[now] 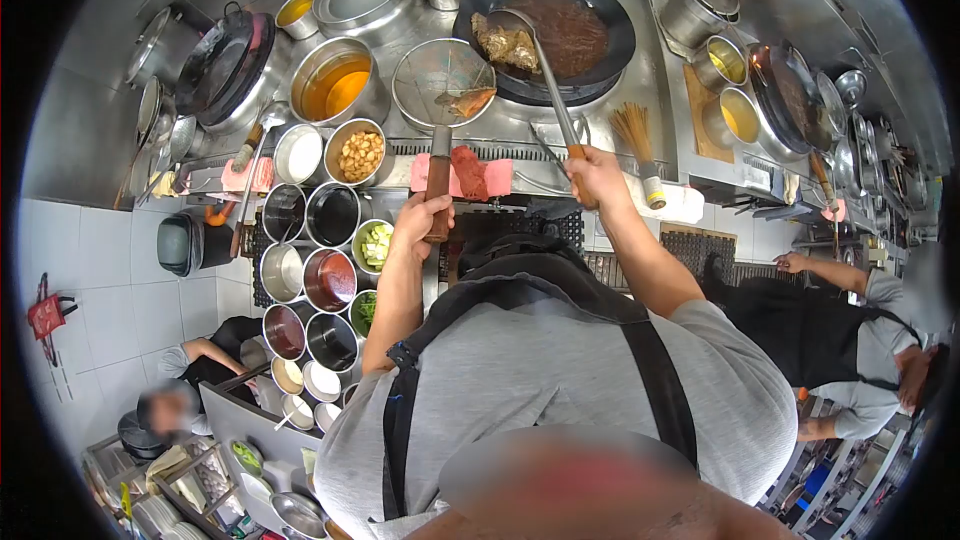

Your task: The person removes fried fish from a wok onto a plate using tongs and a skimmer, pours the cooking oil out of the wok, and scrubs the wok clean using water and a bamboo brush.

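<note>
Left hand (424, 224) closed around strainer (440, 158), right hand (602, 178) closed around ladle (555, 85)

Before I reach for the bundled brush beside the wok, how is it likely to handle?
The bundled brush will probably feel light for its size and springy, being made of many thin, splayed strands. Its bound end looks rounded, so it may roll a little if nudged.

Brown strainer handle (439, 160) showing in the left hand (422, 218), brown ladle handle (581, 175) showing in the right hand (601, 178), black wok (618, 32) gleaming beyond both, amber liquid (336, 87) glowing beyond and left of the left hand, pink cloth (499, 176) brightening the space between the hands
</note>
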`<action>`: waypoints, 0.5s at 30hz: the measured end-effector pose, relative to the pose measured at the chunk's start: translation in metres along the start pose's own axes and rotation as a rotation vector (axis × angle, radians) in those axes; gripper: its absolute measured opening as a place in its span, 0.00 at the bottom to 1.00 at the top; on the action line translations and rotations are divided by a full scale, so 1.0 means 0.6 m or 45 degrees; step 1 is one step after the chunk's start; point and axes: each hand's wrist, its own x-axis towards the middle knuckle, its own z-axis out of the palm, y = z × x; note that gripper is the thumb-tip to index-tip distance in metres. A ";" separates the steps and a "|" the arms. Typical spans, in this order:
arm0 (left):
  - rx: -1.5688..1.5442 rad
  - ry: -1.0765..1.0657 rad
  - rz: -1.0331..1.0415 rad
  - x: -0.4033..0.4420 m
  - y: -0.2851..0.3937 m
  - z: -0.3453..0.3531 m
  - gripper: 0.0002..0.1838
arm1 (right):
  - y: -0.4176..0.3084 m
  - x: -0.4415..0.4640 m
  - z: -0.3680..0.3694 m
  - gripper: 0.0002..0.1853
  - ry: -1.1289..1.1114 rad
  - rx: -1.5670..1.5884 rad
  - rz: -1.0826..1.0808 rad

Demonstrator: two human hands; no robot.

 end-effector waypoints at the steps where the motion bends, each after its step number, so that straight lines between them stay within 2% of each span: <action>1: 0.022 0.005 -0.009 -0.003 0.003 0.001 0.07 | -0.001 -0.011 0.000 0.05 -0.005 -0.002 -0.001; 8: 0.065 0.026 -0.041 -0.022 0.006 0.007 0.07 | -0.005 -0.078 -0.011 0.05 0.017 -0.050 -0.017; 15: 0.034 -0.009 -0.063 -0.016 -0.008 0.001 0.08 | -0.004 -0.094 -0.017 0.04 -0.017 0.110 0.007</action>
